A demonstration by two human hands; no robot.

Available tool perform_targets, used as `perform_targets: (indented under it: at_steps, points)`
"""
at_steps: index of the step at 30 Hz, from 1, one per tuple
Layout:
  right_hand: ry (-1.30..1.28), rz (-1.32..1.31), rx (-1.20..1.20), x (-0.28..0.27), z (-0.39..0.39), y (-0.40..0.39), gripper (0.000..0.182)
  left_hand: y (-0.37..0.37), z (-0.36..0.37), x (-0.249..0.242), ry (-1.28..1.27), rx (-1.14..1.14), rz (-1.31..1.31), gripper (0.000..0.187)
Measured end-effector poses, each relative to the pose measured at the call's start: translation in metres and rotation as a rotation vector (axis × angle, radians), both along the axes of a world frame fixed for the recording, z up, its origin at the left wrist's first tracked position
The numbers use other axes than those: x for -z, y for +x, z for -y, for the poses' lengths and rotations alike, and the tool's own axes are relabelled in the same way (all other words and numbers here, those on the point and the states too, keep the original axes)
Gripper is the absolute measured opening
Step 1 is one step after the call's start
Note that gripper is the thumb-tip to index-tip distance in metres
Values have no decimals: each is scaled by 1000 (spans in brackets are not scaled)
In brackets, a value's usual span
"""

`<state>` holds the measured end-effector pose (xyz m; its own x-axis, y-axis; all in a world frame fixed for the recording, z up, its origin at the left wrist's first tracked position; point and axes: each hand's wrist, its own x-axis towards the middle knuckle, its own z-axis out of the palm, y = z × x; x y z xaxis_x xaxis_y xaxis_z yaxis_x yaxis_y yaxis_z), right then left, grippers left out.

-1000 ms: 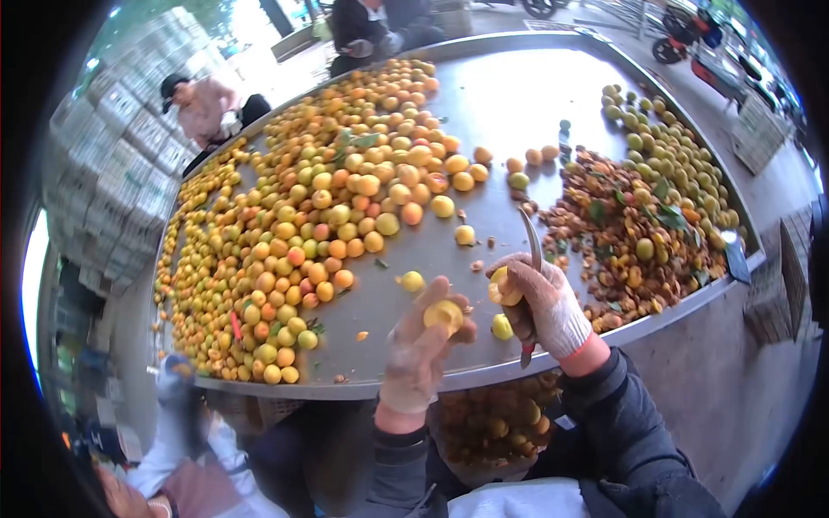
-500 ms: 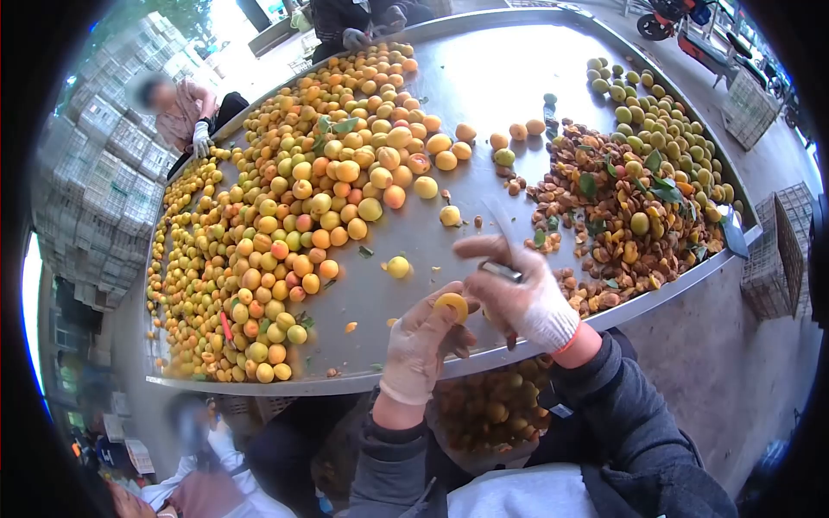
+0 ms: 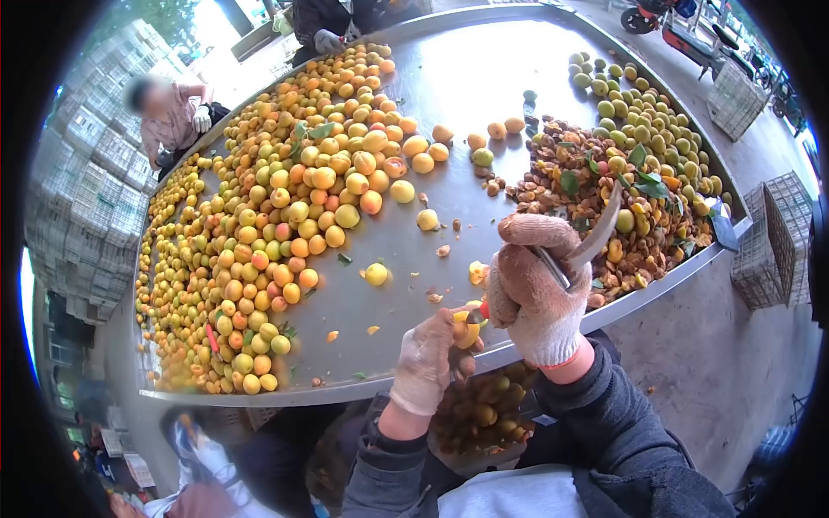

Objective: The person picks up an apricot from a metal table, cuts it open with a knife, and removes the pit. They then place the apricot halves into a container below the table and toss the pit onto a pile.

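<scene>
My left hand (image 3: 425, 361), in a whitish glove, pinches a yellow apricot (image 3: 467, 333) over the near edge of the metal table. My right hand (image 3: 542, 289), gloved and closed, holds a knife (image 3: 602, 226) whose curved blade points up and right. Between the hands, a small red-and-grey tip (image 3: 482, 312) meets the apricot; what it belongs to is hidden by my right fingers. An orange piece of fruit (image 3: 477, 273) shows beside the right fingers. Under my hands, a container of cut fruit (image 3: 484, 414) sits between my legs.
A large heap of apricots (image 3: 285, 224) covers the left of the table (image 3: 414, 285). To the right lie brown pits and scraps (image 3: 579, 177), with greener fruit (image 3: 665, 129) behind. Crates (image 3: 764, 242) stand beyond the right edge. One person (image 3: 177, 121) sits at left; another's gloved hand (image 3: 328, 41) is at the far edge.
My right hand has turned, swinging the knife blade up to the right, and a red tip now shows at the apricot. The person at left has drawn a hand back from the fruit.
</scene>
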<state>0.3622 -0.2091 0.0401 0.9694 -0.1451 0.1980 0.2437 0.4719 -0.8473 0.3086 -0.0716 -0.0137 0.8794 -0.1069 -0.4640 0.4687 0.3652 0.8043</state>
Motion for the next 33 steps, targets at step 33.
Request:
perform_targets:
  at_steps: [33]
  points:
    - [143,-404,-237,12,-3,31,16,11,-14,11,-44,-337,74,47]
